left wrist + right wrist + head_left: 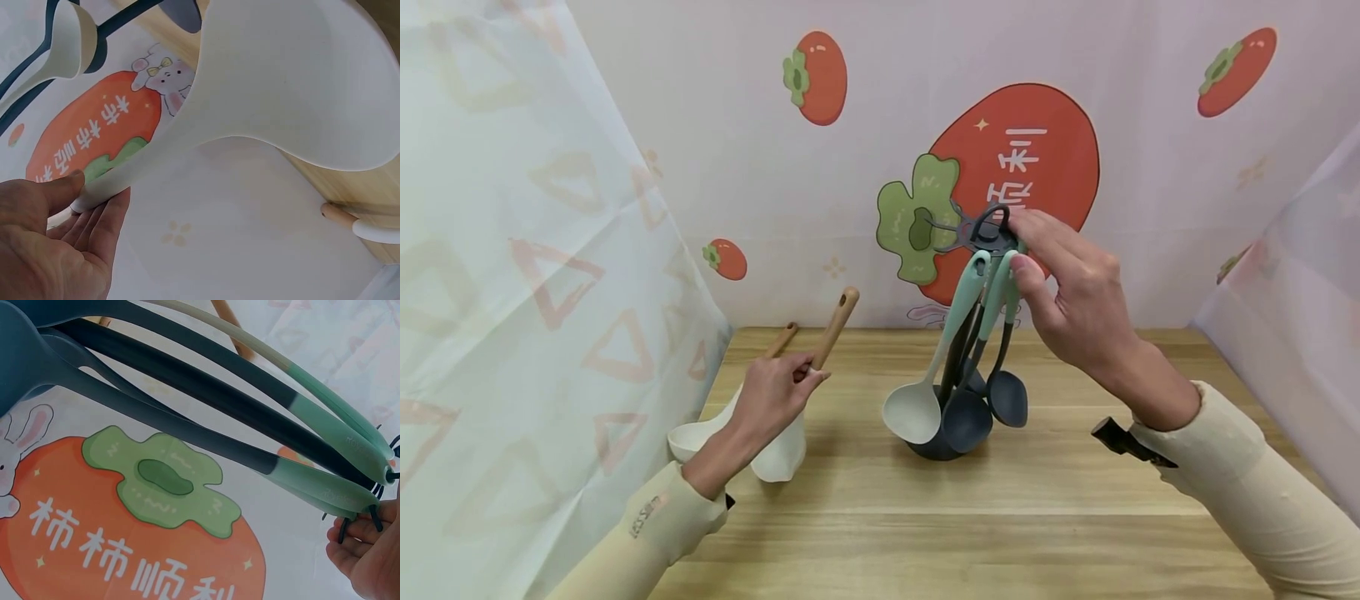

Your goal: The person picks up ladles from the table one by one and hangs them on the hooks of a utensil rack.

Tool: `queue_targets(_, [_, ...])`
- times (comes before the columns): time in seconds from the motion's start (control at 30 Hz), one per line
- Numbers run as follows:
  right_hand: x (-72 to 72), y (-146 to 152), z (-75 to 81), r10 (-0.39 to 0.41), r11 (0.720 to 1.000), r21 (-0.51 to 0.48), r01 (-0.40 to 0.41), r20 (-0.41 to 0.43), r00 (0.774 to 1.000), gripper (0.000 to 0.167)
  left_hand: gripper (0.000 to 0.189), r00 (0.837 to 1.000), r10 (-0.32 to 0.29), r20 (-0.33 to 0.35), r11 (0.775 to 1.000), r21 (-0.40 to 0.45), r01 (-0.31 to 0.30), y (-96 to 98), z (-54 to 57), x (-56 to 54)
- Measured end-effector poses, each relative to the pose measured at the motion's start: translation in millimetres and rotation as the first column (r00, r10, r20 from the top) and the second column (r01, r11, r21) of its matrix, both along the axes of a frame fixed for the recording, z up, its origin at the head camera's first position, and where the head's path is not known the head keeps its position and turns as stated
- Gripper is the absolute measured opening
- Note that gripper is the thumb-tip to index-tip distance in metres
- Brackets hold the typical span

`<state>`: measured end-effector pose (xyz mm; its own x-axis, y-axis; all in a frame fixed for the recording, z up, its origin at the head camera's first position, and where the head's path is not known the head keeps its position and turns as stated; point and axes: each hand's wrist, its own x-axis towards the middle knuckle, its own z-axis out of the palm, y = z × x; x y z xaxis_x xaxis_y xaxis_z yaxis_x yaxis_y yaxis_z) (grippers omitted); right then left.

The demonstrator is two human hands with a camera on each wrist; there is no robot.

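In the head view my left hand (pixel 771 400) pinches a white spatula by its wooden handle (pixel 835 329), which sticks up past the fingers. Its broad white head (pixel 300 81) fills much of the left wrist view. My right hand (pixel 1078 296) grips the top of a dark utensil rack (pixel 992 236), thumb beside the mint handle ends. From that rack hang a white ladle (pixel 913 412) and several dark utensils, among them a dark spoon (pixel 1009 398). Mint handles (pixel 337 437) hang on the rack's hooks, close by the right fingers (pixel 350 544).
A second white utensil with a wooden handle (pixel 784 337) lies at the table's left; its bowl (pixel 688 437) shows beyond the left wrist. The wooden table (pixel 1000 533) ends at a cloth backdrop printed with persimmons (pixel 823 79). Another cloth (pixel 512 292) hangs on the left.
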<state>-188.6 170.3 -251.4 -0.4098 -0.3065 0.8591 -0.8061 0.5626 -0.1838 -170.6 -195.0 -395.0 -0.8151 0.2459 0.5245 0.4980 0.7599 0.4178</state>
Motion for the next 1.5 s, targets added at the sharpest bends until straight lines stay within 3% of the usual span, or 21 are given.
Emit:
queue_targets(0.7, [0.2,2,-2.8,-0.012,1.000,0.018,0.012,-0.007,1.000,0.047,0.017,0.999,-0.052,-0.002,0.996,0.065,0.052,26.1,31.6,3.1])
queue_targets(1.03, [0.1,1,-1.0,-0.023,0.999,0.039,0.024,-0.004,1.000,0.050,0.015,0.991,-0.094,-0.092,0.991,0.081,0.102,33.3,47.8,2.9])
queue_targets(1.33, [-1.0,0,0.3,-0.017,0.999,0.047,0.018,-0.012,1.000,0.050,0.016,0.973,-0.139,-0.186,0.984,0.082,0.156,38.8,60.0,0.6])
queue_targets(1.5, [0.7,-1,-0.9,-0.004,1.000,0.013,0.005,-0.015,1.000,0.047,0.017,0.970,-0.155,-0.190,0.979,0.105,0.177,43.0,65.3,1.7])
